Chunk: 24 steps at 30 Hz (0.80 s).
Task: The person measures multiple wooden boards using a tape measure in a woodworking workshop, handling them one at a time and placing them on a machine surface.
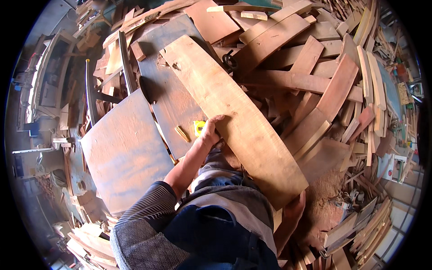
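A long, wide wooden plank (pixel 243 119) lies slantwise in front of me, its far end over a metal machine table (pixel 168 85) and its near end by my right side. My left hand (pixel 213 128) grips the plank's left edge, thumb on top and fingers hidden beneath. At the near end, my right hand (pixel 295 206) is wrapped round the edge from the right, mostly hidden by the wood. Beside my left hand, a yellow tape measure (pixel 199 128) rests on the table. Thin wooden pieces (pixel 182 133) lie just left of it.
Left of the machine table extends a dusty flat panel (pixel 128 150) beside dark metal rails (pixel 127 63). A large heap of cut boards (pixel 297 81) fills the far and right side. Sawdust (pixel 321 193) is piled at my right, near stacked boards (pixel 371 229).
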Each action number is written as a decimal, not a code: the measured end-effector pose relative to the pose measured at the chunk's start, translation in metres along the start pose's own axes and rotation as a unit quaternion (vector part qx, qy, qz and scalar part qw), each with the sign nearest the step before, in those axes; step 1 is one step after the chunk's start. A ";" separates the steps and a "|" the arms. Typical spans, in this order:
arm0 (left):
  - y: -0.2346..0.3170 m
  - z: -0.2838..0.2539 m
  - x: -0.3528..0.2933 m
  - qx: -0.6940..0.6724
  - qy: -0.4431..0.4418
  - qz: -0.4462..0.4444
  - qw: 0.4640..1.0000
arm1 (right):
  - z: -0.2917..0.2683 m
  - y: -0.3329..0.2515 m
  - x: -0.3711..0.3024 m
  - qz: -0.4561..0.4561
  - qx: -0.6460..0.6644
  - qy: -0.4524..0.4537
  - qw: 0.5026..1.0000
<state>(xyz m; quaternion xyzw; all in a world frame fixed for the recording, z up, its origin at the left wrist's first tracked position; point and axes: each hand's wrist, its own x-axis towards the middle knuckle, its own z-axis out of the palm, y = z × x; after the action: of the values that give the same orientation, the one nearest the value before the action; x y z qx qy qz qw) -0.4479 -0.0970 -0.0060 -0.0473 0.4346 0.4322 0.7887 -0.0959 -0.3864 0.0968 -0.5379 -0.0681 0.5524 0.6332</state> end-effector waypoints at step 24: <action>0.008 -0.077 -0.031 0.766 0.160 0.360 0.508 | -0.066 0.108 0.081 0.102 0.075 0.023 0.992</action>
<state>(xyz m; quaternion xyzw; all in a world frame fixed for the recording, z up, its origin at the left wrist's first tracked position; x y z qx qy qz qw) -0.5107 -0.1468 -0.0288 0.6675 0.6950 0.1629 0.2116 -0.0878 -0.3844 -0.0535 -0.5058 0.0431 0.6050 0.6133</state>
